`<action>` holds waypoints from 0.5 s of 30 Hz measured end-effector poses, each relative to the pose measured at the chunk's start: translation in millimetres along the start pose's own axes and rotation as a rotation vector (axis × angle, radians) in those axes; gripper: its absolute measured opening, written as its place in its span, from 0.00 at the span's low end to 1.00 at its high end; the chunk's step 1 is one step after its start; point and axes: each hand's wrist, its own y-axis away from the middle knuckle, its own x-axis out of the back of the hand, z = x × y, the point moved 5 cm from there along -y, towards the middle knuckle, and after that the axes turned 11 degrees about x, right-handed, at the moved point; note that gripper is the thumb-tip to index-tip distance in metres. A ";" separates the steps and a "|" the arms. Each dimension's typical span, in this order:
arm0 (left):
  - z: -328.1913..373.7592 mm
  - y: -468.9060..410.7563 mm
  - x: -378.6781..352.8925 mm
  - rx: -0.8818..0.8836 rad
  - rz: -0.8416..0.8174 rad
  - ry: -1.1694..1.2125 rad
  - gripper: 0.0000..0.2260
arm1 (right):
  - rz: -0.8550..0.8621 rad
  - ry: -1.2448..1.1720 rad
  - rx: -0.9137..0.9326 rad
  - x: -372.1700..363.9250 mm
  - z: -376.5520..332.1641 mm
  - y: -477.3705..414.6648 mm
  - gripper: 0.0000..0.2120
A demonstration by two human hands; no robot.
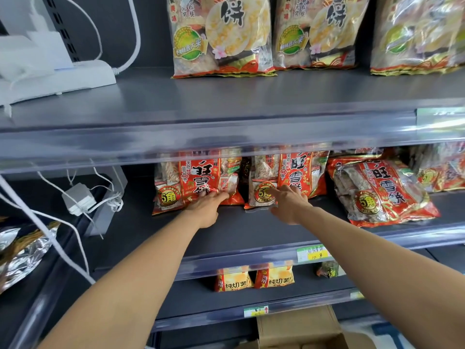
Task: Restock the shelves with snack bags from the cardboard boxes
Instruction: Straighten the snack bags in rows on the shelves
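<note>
Restock judged partway: on dark grey metal shelf [239, 233], one upright red plastic snack bag [198, 180] is pressed by left hand [208, 206] & a second red bag [297, 175] by right hand [289, 205]. Fingers are held straight, nothing pinched. Shelf front is left unfilled; brown cardboard box [297, 328] is seen below.

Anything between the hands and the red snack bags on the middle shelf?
Nothing visible. The left hand touches the left red bag, and the right hand touches the middle red bag.
</note>
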 end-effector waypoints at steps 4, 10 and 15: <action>-8.5 12.0 6.0 -0.007 0.021 0.013 0.23 | -0.002 0.008 0.001 -4.1 -2.0 -0.4 0.22; -36.1 14.4 14.4 0.118 0.038 -0.051 0.19 | -0.057 -0.005 -0.004 -12.1 -7.3 -5.1 0.23; -35.4 10.0 8.4 0.132 0.019 -0.062 0.21 | -0.127 -0.012 -0.011 -15.7 -5.8 -9.3 0.28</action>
